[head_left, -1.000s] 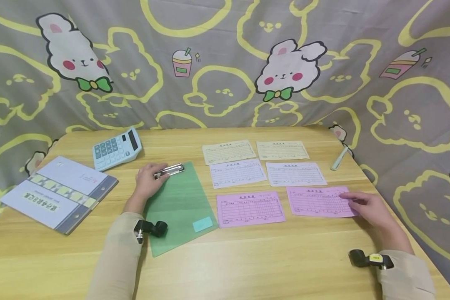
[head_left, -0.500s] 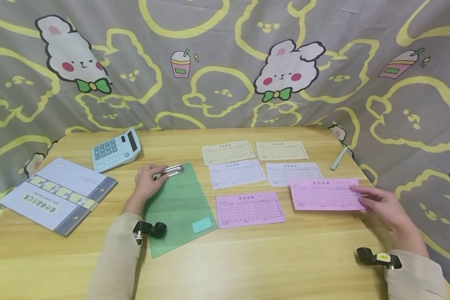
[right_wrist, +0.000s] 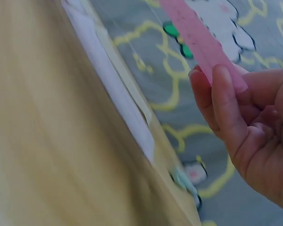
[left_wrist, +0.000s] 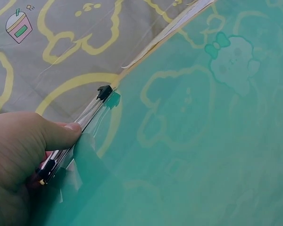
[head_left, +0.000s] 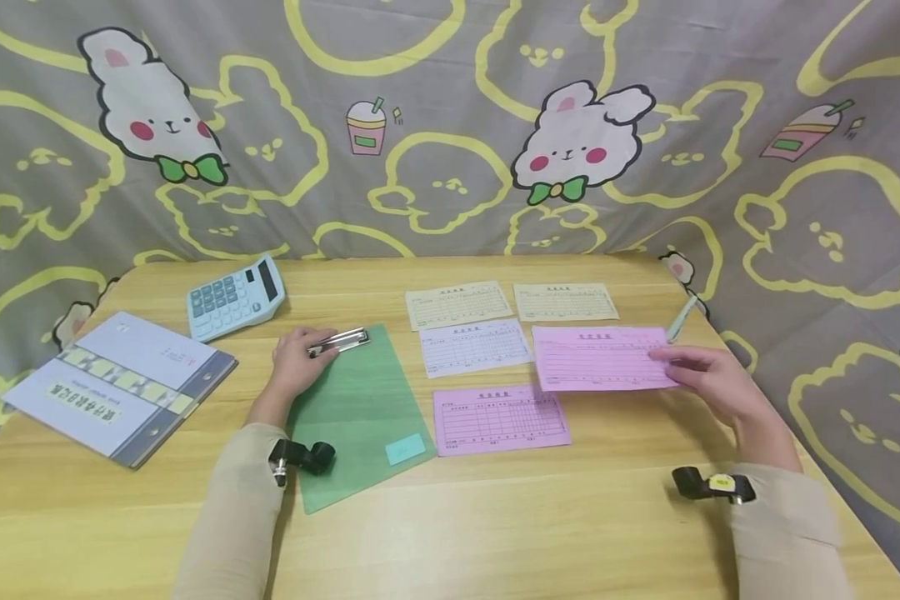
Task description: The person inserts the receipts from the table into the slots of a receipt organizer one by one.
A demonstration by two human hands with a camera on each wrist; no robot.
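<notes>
My left hand (head_left: pixel 297 361) grips the metal clip (head_left: pixel 339 341) of a green translucent clipboard (head_left: pixel 360 417) lying on the table. In the left wrist view its thumb (left_wrist: pixel 61 135) lies along the clip; the other fingers are mostly hidden. Between thumb and fingertips my right hand (head_left: pixel 720 387) pinches the right end of a pink printed form (head_left: pixel 603 358). That form is raised off the table and covers the right-hand white form. A second pink form (head_left: pixel 498 421) lies flat beside the clipboard. Behind it are a white form (head_left: pixel 474 348) and two pale yellow forms (head_left: pixel 457 307).
A pale blue calculator (head_left: pixel 236 298) and a lilac account book (head_left: pixel 120 387) are at the left of the wooden table (head_left: pixel 510 533). Toward the right edge lies a light green pen (head_left: pixel 679 318), partly behind the raised form. A patterned curtain (head_left: pixel 450 100) hangs behind.
My right hand has lifted the right-hand pink form and carried it up and left over the white form. My left hand has stayed at the clip.
</notes>
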